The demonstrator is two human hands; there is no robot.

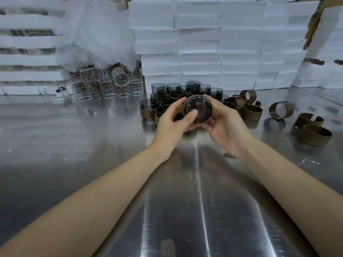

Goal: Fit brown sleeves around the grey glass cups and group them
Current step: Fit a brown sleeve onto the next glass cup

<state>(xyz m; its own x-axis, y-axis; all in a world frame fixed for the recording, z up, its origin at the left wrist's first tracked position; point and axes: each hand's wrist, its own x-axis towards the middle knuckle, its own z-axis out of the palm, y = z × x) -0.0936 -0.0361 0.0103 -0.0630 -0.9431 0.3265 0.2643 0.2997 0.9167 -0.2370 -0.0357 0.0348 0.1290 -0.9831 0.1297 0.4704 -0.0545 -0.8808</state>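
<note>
A grey glass cup (pixel 200 108) lies on its side in the air, its round base facing me, with a brown sleeve around its far part. My left hand (pixel 174 120) grips it from the left, thumb pressed on the base. My right hand (pixel 224 121) holds it from the right and below. Behind the hands stands a cluster of grey cups (pixel 178 95), several wearing brown sleeves. Loose brown sleeves (pixel 250 108) lie to the right on the steel table (pixel 185 201).
Clear glass cups (pixel 104 91) stand at the back left under a plastic sheet. White foam boxes (pixel 222 43) are stacked along the back. More brown sleeves (pixel 313 135) lie at the far right.
</note>
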